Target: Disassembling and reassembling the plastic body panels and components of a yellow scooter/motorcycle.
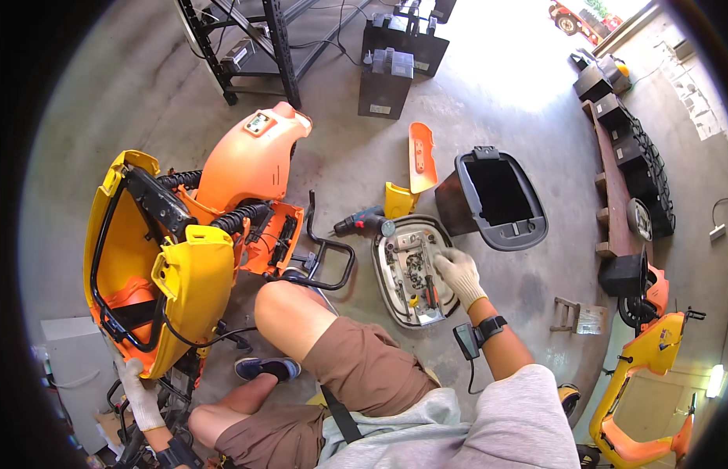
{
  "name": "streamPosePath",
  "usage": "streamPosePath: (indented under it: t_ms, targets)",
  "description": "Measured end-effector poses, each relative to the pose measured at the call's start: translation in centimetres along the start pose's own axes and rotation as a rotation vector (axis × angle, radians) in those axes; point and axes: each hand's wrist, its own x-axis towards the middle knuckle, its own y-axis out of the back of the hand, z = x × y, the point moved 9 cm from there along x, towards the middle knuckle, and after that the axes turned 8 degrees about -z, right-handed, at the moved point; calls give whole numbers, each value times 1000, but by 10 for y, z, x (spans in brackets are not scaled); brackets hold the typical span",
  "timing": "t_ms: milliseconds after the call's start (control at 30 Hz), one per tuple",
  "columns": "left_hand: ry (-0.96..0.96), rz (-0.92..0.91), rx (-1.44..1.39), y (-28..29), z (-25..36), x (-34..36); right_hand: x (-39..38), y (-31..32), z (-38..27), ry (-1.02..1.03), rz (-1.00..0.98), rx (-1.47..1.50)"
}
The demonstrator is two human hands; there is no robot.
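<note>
The right hand (459, 275), in a white work glove, was down over the upturned seat base (411, 270) on the concrete floor (497, 117), its fingers (441, 268) loosely curled and resting on the right-hand edge of the tray. Whether they had pinched anything, I could not tell; the fingertips were buried among the small parts. Just below and to the left of them lay a red-handled tool (429, 291) (a screwdriver, by the look of it), its long axis running roughly up and down the picture, nearly in line with the tray. So the tool sat a touch toward the person from the fingertips, and the right hand was by far the nearer one.

The left hand (137, 395), also gloved, was well away at the lower left, fingers partly closed against the bottom of the yellow body panel (188, 285) of the stripped scooter; a firm grip or only a steadying touch, I could not say. A cordless drill (362, 222) lay just above the tray, and a black storage bucket (501, 197) stood beside it to the upper right.
</note>
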Motion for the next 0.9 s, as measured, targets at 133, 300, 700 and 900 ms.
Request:
streamPosePath:
  t_ms: [133,300,700,900]
  targets:
    - [30,-10,43,6,-3,3,4,-54,103,-76,-107,-26]
    - [33,20,19,22,-11,4,28,-113,108,-80,-104,83]
    - [84,29,88,23,-11,-2,155,-120,-29,-126,32,-294]
    - [102,-53,73,20,-10,2,221,-181,-7,-425,-527,84]
